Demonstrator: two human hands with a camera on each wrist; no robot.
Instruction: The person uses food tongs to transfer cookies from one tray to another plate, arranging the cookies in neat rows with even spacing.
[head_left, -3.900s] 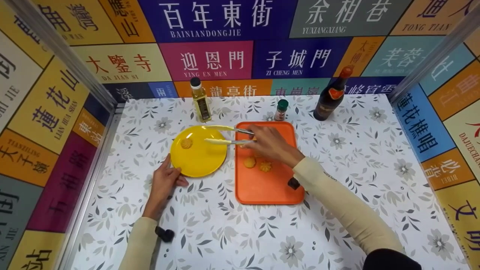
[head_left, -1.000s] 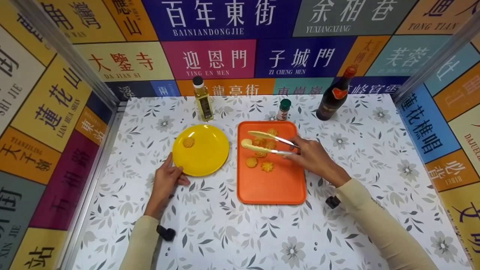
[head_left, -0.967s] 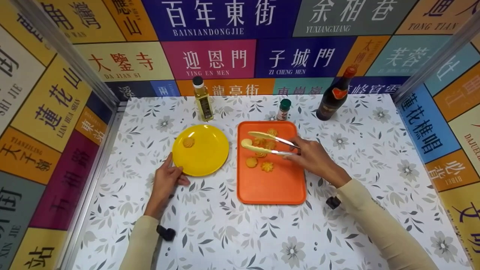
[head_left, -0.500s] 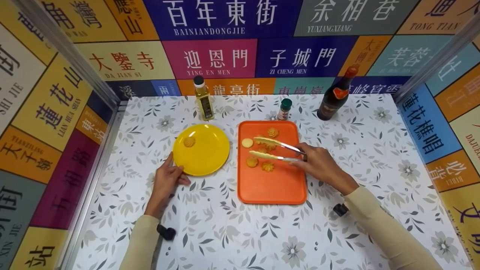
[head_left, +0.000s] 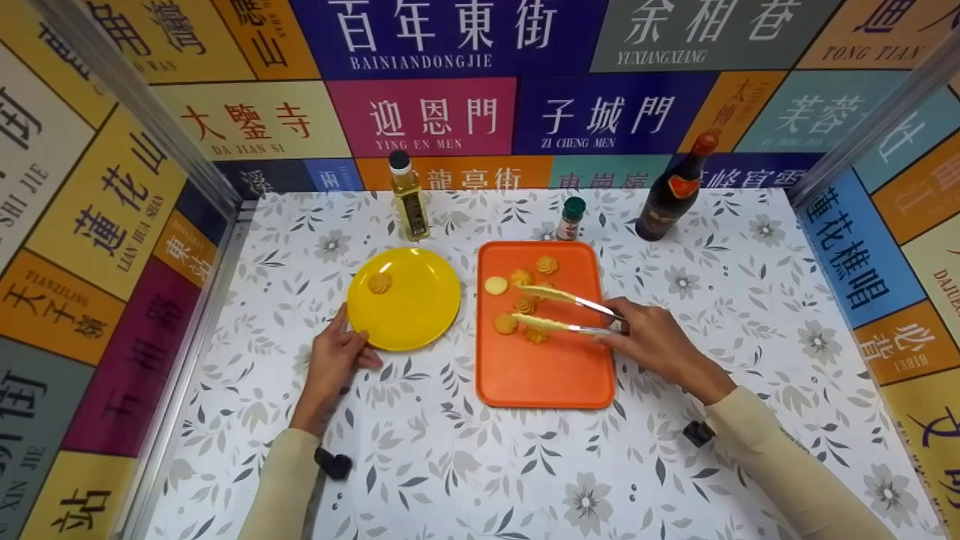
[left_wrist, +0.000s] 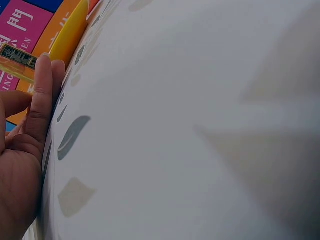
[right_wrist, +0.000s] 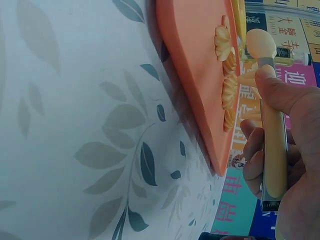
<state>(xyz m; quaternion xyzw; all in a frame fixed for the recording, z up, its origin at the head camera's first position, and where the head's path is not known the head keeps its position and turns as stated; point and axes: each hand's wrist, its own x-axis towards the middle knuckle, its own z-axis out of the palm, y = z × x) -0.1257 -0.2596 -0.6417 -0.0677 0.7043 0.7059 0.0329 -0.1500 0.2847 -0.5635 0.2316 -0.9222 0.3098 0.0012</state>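
The right-hand grip (head_left: 660, 341) is pinching yellow-tipped tongs (head_left: 551, 292), whose spread arms are pointing left over piped cookies (head_left: 525, 306) lying on the orange tray (head_left: 544, 375), well nearer this hand. The left-hand grip (head_left: 337, 352) is touching the yellow plate (head_left: 409, 307) (whether it's pinching, I can't tell).

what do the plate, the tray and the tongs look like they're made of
Plate: probably plastic or glazed ceramic, glossy yellow with bright highlights. Tray: likely plastic, smooth satin orange with a raised rim. Tongs: silvery, reflective shafts suggest metal; the smooth yellowish tips may be plastic or silicone.
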